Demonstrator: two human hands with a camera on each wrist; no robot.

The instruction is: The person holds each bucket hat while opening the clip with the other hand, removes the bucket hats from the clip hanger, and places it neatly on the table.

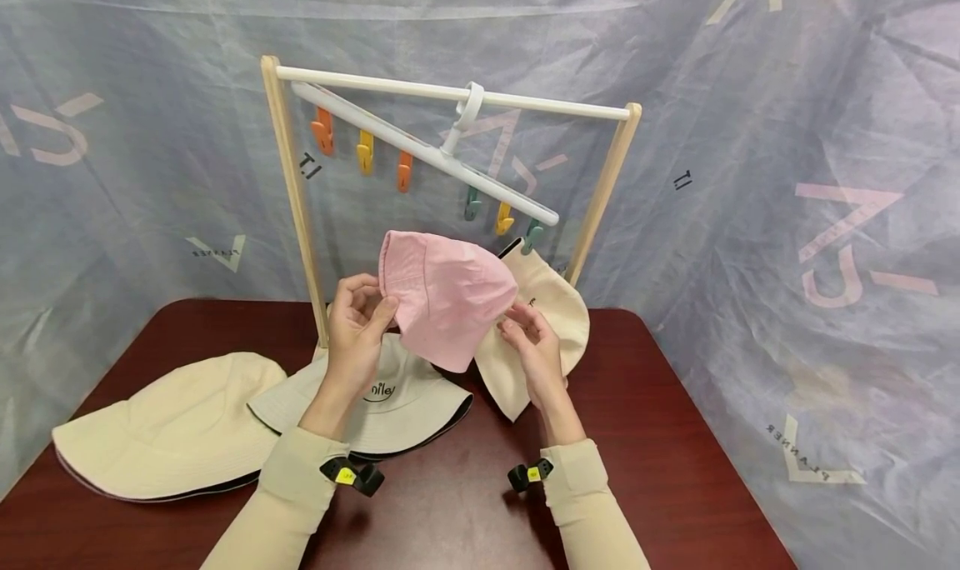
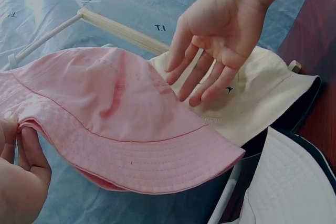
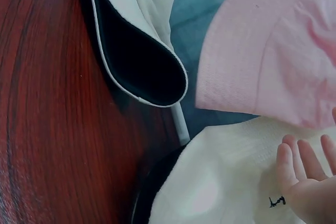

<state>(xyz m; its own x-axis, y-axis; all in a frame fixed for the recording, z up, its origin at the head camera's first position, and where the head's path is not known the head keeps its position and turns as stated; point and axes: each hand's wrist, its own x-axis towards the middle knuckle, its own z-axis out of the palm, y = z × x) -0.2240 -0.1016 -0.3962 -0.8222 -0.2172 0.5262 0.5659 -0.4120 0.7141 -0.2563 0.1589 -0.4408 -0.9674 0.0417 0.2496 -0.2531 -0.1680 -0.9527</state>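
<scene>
My left hand (image 1: 356,328) pinches the brim of a pink bucket hat (image 1: 450,295) between thumb and fingers, holding it up in front of the rack. In the left wrist view, the pink hat (image 2: 121,114) hangs sideways, its stitched brim toward the camera. Beside the crown is my right hand (image 1: 536,345), fingers loosely extended and nothing gripped; the left wrist view shows this hand (image 2: 220,40) close to the pink cloth. Behind it a cream bucket hat (image 1: 555,303) with small dark lettering hangs by its brim from a green clip (image 1: 532,235).
A wooden-post rack (image 1: 603,195) carries a white clip hanger (image 1: 420,149), tilted down to the right, with orange, yellow and green clips. On the dark red table (image 1: 660,470) lie a cream hat (image 1: 172,424) and a whitish hat (image 1: 405,412) with smile lettering. Grey cloth (image 1: 750,220) encloses the back and sides.
</scene>
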